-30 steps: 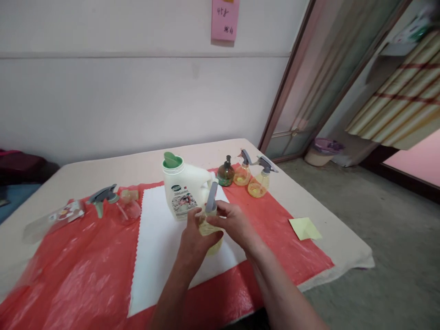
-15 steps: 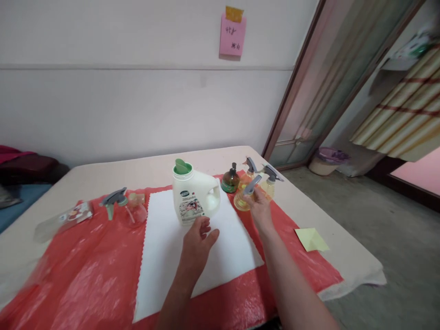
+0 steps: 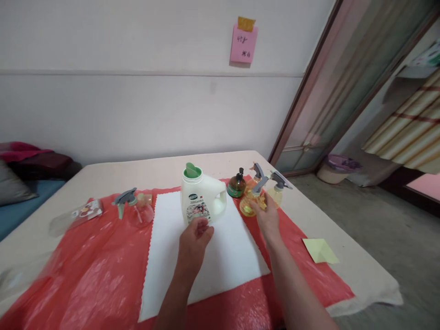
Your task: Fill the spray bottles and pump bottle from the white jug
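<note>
My left hand (image 3: 194,243) hovers over the white sheet (image 3: 227,261), in front of a white jug (image 3: 188,190). Its fingers curl loosely with the thumb apart, and I see nothing in them. The jug has a side handle, a picture label and a green scoop (image 3: 191,169) in its mouth. My right hand (image 3: 267,214) closes its fingers at the right side of a yellow spray bottle (image 3: 247,207) with a grey trigger head, which stands upright; part of the grip is hidden. Behind it stand an amber pump bottle (image 3: 236,187), an orange spray bottle (image 3: 257,173) and another pale yellow spray bottle (image 3: 277,190).
Red plastic sheeting (image 3: 92,261) covers much of the table. At left are a pinkish spray bottle (image 3: 142,214) and a clear labelled bottle (image 3: 77,216) lying down. A yellow note (image 3: 320,250) lies at right; a pink note (image 3: 244,43) hangs on the wall.
The view has shifted, so things appear farther right and slightly lower. My left thumb has drawn nearer to its fingers. My right hand stays at the yellow spray bottle.
</note>
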The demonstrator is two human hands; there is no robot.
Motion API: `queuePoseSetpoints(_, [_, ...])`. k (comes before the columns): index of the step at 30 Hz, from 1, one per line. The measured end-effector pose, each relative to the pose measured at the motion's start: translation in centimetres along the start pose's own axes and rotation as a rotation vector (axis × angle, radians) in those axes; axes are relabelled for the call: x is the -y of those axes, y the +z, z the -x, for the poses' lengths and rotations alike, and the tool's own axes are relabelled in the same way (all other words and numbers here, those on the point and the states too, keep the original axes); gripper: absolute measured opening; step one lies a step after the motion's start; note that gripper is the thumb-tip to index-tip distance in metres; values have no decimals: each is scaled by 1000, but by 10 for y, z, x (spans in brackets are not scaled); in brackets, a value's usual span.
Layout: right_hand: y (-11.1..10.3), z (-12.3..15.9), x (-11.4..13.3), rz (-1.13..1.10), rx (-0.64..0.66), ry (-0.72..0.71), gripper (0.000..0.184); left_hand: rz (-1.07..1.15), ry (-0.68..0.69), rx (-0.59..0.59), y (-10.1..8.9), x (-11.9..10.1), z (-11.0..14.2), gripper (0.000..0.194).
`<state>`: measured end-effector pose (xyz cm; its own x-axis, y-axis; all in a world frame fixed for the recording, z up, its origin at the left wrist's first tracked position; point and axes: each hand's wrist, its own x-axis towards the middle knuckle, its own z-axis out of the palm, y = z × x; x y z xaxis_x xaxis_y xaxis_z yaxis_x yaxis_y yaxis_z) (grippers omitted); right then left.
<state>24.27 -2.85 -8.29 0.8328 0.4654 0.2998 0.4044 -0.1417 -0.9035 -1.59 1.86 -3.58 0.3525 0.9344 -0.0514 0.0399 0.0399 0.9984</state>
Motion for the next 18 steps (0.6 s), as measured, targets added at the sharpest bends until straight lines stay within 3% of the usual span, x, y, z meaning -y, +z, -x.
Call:
queuePoseSetpoints(3, [-10, 14, 17, -40, -63, 71, 70, 23, 36, -87, -11, -3, -4, 27])
queuePoseSetpoints(7, [-17, 29, 41, -135, -37, 76, 54, 63, 79, -229, -31, -5, -13, 26])
queuePoseSetpoints(13, [-19, 38, 62, -206, 19, 132, 48, 45, 145, -573, -74, -8, -32, 22])
queuePoseSetpoints(18, [-21, 39, 74, -199, 49, 214, 42, -48, 217, -852, -104, -14, -33, 19])
